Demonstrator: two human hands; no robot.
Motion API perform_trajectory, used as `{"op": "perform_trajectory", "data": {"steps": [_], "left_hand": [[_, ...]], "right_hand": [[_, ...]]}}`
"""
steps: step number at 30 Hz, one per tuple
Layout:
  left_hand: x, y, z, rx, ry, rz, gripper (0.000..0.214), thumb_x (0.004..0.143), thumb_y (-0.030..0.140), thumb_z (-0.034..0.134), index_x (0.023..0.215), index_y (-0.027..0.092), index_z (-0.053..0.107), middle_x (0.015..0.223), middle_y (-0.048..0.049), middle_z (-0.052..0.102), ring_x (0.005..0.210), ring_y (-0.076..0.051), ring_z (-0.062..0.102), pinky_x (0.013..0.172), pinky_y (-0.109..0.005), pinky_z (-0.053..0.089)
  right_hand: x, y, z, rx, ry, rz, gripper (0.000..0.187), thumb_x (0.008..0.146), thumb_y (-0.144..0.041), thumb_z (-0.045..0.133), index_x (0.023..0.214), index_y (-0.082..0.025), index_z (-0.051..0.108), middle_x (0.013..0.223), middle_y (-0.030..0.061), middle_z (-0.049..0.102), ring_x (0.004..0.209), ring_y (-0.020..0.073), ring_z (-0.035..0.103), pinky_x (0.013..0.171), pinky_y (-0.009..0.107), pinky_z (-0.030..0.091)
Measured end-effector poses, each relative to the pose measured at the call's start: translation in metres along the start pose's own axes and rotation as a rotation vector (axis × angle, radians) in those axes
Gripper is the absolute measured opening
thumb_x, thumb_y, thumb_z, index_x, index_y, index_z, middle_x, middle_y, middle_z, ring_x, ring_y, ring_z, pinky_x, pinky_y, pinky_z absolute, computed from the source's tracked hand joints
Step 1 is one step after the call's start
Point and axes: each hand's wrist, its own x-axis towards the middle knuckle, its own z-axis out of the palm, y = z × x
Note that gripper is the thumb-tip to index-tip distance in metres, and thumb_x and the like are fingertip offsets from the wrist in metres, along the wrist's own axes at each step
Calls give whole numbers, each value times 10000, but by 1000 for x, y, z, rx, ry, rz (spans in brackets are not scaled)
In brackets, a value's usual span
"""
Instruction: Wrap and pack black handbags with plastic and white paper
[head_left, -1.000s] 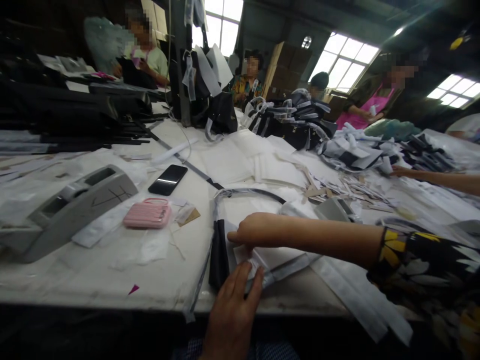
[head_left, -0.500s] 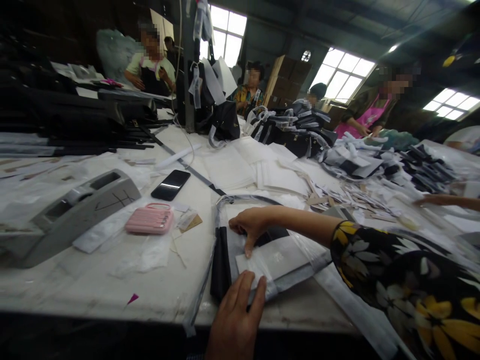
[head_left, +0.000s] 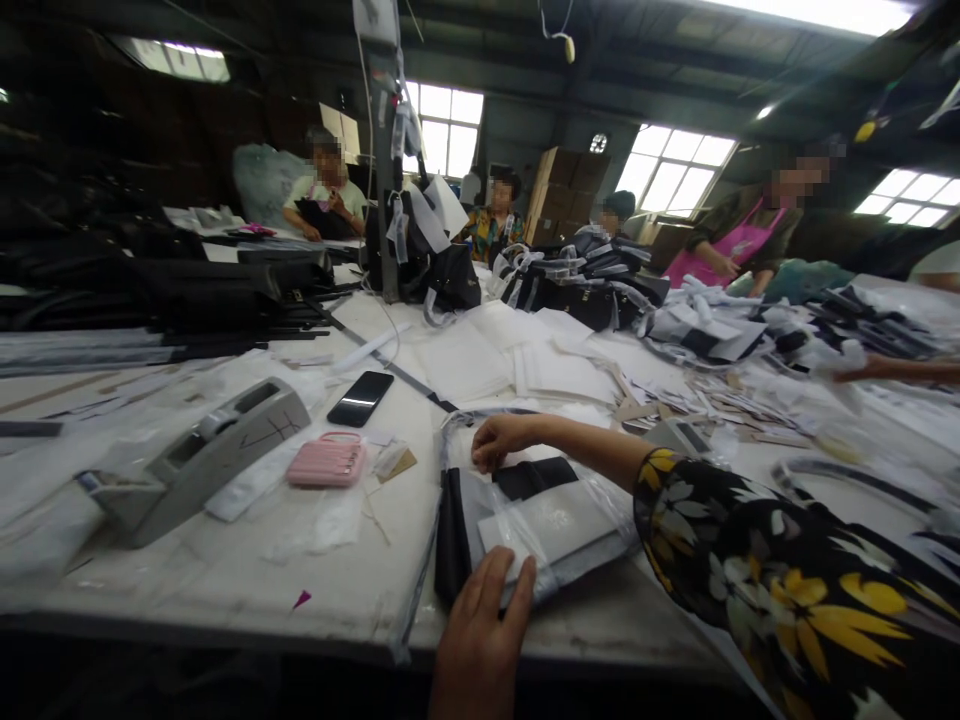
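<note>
A black bag [head_left: 452, 540] lies at the table's front, with a white sheet [head_left: 551, 520] and clear film over it. My left hand [head_left: 480, 620] rests on the lower edge of this wrapped bag, fingers stretched out flat. At the bag's upper edge is my right hand [head_left: 499, 440], its arm in a floral sleeve reaching in from the right. Its fingers are curled together; what is between them is hidden. Beside that hand a black strip [head_left: 534, 478] of the bag shows uncovered. A film-wrapped strap loops behind the bag.
Left of the bag are a pink case [head_left: 327, 463], a black phone [head_left: 361, 398] and a grey tape dispenser [head_left: 217, 450]. White sheets [head_left: 465, 355] and paper scraps [head_left: 697, 400] spread beyond. Black bags [head_left: 585, 295] are piled farther back. Several people stand around; another person's hand [head_left: 859, 370] reaches in at right.
My right hand has drawn back from the white sheet to the bag's upper edge, and its fingers have curled in. My left hand stays on the bag. The view has tilted up slightly.
</note>
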Motion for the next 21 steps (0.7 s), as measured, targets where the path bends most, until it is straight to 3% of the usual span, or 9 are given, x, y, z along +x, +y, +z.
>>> {"op": "perform_trajectory", "data": {"steps": [2,4,6,8,12,15,18,21], "left_hand": [[-1,1,0,-4,7,-6,547,921,37,471,1414,269,527,1338,-76,628,1222,-221,600,967,-314,556],[-2,1,0,-12,5,-9,559,917,31,475,1417,274,522,1341,-73,627,1224,-220,600,971,-314,554],[-2,2,-1,-17,-1,-5,567,913,27,479,1424,269,515,1344,-79,624,1227,-224,598,977,-317,552],[-2,2,-2,-21,-10,-8,568,913,32,490,1430,268,508,1354,-84,618,1232,-228,595,982,-321,549],[-1,5,-5,-9,-37,-46,567,907,26,514,1414,281,525,1364,-72,612,1240,-228,588,990,-329,547],[0,7,-7,5,-39,-52,561,905,13,510,1400,275,540,1355,-73,617,1237,-228,590,986,-335,552],[1,7,-7,-11,-22,-55,560,899,5,508,1390,272,550,1343,-77,624,1227,-227,596,985,-334,552],[0,6,-6,-12,12,-47,554,894,-3,499,1378,260,560,1327,-83,632,1207,-227,609,969,-339,562]], "right_hand": [[-21,-2,6,-27,144,-28,422,891,-506,599,1061,-137,710,1018,86,729,949,209,654,847,293,470],[-41,-5,17,-114,210,-62,484,843,-569,644,1125,-181,706,1131,91,701,1057,250,618,928,327,434],[-51,-7,28,-209,199,-58,597,759,-618,710,1189,-204,685,1172,101,677,1072,281,600,926,352,429],[-49,-5,35,-171,138,14,652,676,-593,786,1193,-210,678,1124,88,680,1016,272,605,867,337,446],[-24,8,32,127,24,172,447,621,-410,850,996,-197,734,870,17,701,824,190,625,723,259,471],[-7,15,25,190,-3,199,281,648,-295,812,897,-177,755,803,15,716,716,154,635,663,236,490],[-1,16,25,181,35,205,176,664,-213,777,832,-163,763,819,28,737,720,147,654,676,222,503],[-4,9,35,95,160,217,142,707,-208,745,832,-145,768,820,45,743,750,175,668,683,232,497]]}}
